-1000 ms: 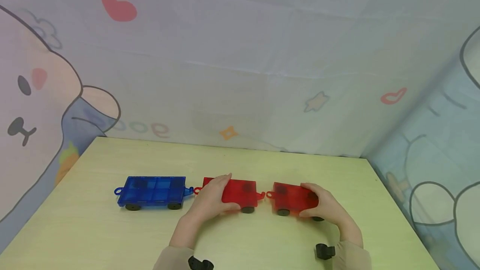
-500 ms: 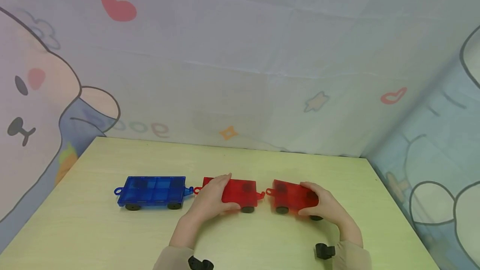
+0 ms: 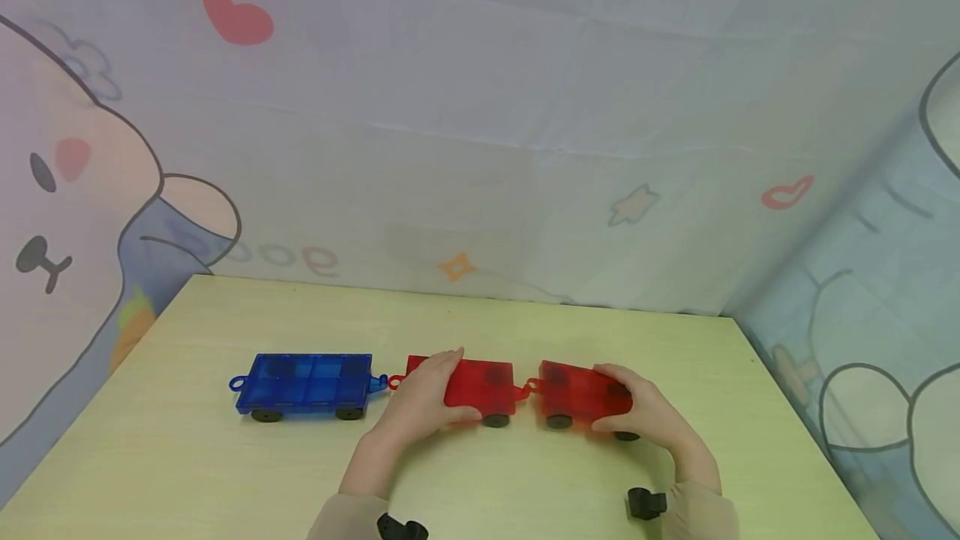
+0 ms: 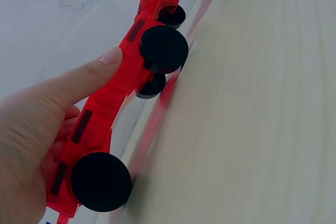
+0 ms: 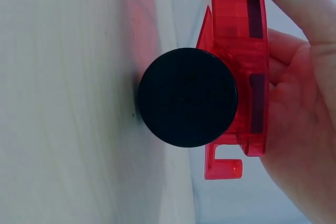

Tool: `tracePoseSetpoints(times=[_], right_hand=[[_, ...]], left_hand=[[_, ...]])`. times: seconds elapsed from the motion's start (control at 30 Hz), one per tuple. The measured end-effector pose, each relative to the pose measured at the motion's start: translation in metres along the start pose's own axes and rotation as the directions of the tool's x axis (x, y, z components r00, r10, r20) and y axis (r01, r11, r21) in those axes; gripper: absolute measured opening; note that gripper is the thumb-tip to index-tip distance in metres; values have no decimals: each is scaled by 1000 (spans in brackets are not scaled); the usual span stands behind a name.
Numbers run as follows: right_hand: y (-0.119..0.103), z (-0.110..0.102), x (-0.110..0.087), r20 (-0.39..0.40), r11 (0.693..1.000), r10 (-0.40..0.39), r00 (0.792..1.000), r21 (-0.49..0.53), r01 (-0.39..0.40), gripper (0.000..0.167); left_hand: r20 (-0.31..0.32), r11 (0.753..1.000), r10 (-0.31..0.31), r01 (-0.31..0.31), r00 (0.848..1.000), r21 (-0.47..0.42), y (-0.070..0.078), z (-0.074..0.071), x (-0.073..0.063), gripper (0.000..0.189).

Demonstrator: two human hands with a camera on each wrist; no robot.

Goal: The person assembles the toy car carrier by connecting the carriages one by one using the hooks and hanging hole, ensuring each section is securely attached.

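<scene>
Two translucent red toy train cars with black wheels stand in a row on the table. My left hand [image 3: 423, 398] grips the middle red car [image 3: 480, 386] across its top, thumb on the near side. My right hand [image 3: 645, 407] holds the right-hand red car [image 3: 573, 390] by its right part, thumb low on the near side. The ring [image 3: 533, 385] of the right car overlaps the hook of the middle car. In the right wrist view, a free hook [image 5: 223, 169] sticks out at that car's end, beside a black wheel [image 5: 188, 98].
A translucent blue car [image 3: 307, 382] stands at the left, its hook meeting the middle car's ring [image 3: 395, 382]. The pale wooden table [image 3: 525, 490] ends at a printed cloth backdrop [image 3: 480, 123] behind. Dark wrist-camera mounts [image 3: 647, 503] sit near both sleeves.
The right hand has moved slightly left with the right red car, bringing its ring from beside the middle car's hook to overlapping it. The left hand and blue car stay put.
</scene>
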State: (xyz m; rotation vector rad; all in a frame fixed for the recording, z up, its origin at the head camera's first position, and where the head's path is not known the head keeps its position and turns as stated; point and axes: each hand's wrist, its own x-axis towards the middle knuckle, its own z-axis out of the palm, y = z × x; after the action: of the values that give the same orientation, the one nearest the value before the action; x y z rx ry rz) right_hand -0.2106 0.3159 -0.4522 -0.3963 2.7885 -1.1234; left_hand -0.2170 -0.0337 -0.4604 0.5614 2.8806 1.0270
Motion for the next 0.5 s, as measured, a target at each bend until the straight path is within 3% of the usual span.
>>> tracePoseSetpoints(times=[0.5], right_hand=[[-1, 3, 3, 4, 1000, -15, 1000, -10, 15, 84]], left_hand=[[-4, 1000, 11, -11, 1000, 2, -1, 2, 0, 90]])
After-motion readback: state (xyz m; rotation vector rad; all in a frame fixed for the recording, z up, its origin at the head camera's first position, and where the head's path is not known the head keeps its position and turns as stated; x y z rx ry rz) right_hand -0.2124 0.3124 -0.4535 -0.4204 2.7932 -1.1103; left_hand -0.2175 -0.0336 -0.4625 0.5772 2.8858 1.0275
